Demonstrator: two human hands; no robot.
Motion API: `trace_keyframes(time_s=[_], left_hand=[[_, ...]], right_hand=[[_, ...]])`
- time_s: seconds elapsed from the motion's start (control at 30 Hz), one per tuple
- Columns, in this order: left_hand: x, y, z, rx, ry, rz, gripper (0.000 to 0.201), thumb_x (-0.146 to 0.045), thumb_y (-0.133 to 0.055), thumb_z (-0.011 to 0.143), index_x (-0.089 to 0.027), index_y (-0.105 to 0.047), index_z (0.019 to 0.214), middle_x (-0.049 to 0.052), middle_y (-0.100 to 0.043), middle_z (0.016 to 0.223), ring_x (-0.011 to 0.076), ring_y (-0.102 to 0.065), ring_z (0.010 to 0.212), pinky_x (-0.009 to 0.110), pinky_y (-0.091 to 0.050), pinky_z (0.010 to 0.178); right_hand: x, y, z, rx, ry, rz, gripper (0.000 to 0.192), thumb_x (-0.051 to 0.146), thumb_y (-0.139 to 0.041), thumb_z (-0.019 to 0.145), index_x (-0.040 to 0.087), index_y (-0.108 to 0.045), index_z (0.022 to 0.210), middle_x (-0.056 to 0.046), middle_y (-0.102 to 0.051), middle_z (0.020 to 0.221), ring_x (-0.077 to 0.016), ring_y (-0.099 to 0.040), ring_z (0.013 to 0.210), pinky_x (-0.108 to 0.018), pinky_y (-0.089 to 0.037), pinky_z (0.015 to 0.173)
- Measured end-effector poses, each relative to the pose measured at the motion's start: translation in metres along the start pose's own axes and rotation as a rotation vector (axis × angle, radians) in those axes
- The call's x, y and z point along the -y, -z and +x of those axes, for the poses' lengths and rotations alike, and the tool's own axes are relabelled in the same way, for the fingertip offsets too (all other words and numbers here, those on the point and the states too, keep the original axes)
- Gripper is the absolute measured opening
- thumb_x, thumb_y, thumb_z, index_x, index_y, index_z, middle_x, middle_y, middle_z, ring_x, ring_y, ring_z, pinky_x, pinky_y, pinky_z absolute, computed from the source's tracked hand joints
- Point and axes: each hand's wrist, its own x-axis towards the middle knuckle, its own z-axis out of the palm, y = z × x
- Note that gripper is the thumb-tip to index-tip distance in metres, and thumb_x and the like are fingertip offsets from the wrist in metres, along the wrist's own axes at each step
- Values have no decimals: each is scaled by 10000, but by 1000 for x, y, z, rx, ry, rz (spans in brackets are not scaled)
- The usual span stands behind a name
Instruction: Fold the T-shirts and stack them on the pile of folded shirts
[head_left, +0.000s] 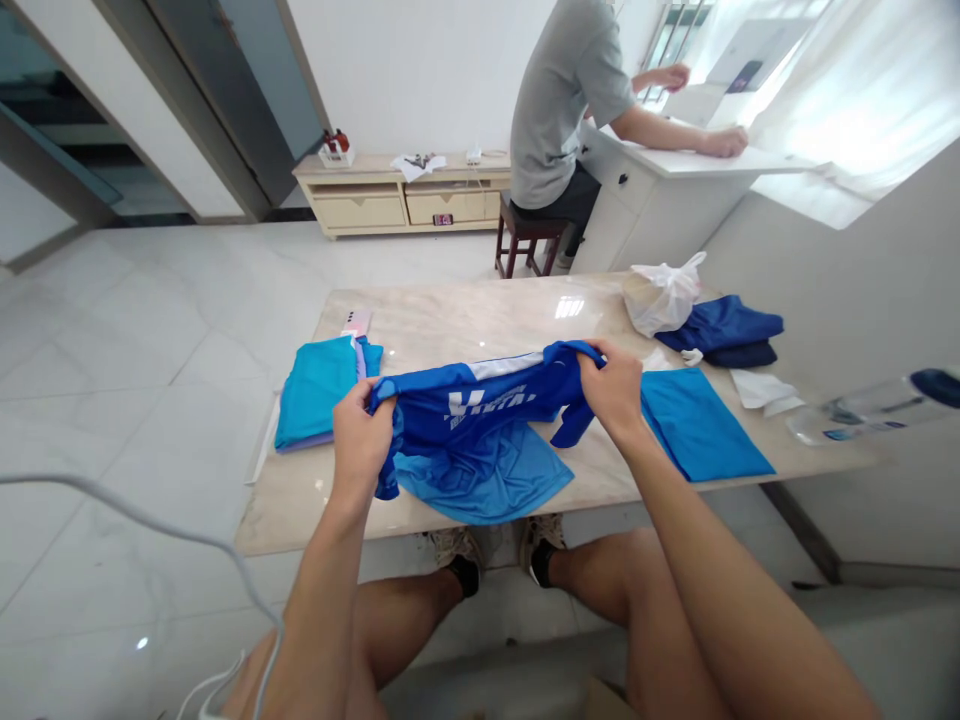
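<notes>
So the blue jersey (480, 425) is stretched out between both hands just above the near half of the marble table (465, 315), top edge pulled taut and the lower part drooping onto the tabletop, which looks like the grip you'd use to keep slippery fabric from bunching. Left hand (361, 430) is closed around one end, right hand (613, 385) is pinched shut on the other end near the collar. The cloth is that shiny thin sports polyester, darker blue up top with a white band and white lettering, lighter blue below. To the left sits a neat stack of folded teal shirts (319, 392), to the right a flat folded blue shirt (701, 425), further back a crumpled white plastic bag (664, 295) against a dark navy garment (727, 330). A person in a grey shirt (566, 110) sits at a white counter behind
</notes>
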Motion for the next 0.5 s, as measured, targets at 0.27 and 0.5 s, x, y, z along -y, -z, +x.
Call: trace_keyframes(time_s=[0.27, 0.5], left_hand=[[16, 6, 6, 132, 94, 34, 252, -213, -638, 754, -209, -753, 979, 39, -776, 912, 213, -693, 830, 288, -538, 739], [-2, 13, -5, -230, -331, 75, 233, -115, -498, 815, -236, -590, 639, 75, -760, 1100, 243, -712, 1129, 386, -554, 1063]], right_hand=[[-14, -1, 2, 89, -16, -10, 341, 195, -471, 907, 196, -788, 1033, -104, -796, 994, -281, -708, 973, -410, -567, 963], [-8, 8, 5, 70, 178, 45, 317, 103, -486, 823, 226, -778, 842, -103, -782, 1136, -277, -702, 1134, -418, -553, 1065]])
